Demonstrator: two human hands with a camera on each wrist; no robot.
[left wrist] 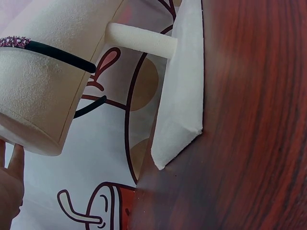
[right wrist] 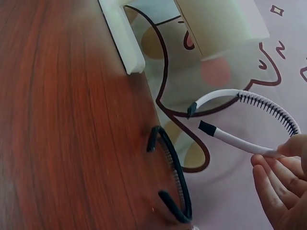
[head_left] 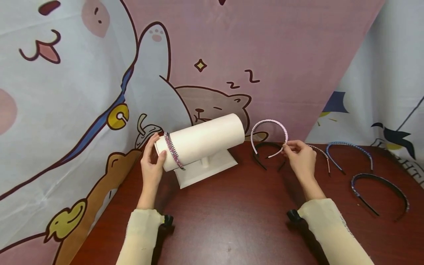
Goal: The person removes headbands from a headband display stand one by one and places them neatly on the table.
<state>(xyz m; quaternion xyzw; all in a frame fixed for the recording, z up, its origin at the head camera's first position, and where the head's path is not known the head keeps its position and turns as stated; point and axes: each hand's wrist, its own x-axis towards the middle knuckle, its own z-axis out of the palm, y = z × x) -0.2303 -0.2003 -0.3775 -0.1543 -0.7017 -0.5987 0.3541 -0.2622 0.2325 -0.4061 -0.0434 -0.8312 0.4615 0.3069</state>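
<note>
Right of centre in the head view, my right hand (head_left: 300,156) pinches the pink headband (head_left: 269,135) by one leg between thumb and fingertips and holds it upright, off the table (head_left: 232,221), just right of the white stand (head_left: 202,145). A black headband (head_left: 269,152) lies on the wood beneath it. At centre left, my left hand (head_left: 151,162) curls its fingers and thumb round the stand's near end, beside the sparkly headband (head_left: 173,150) already seated there.
</note>
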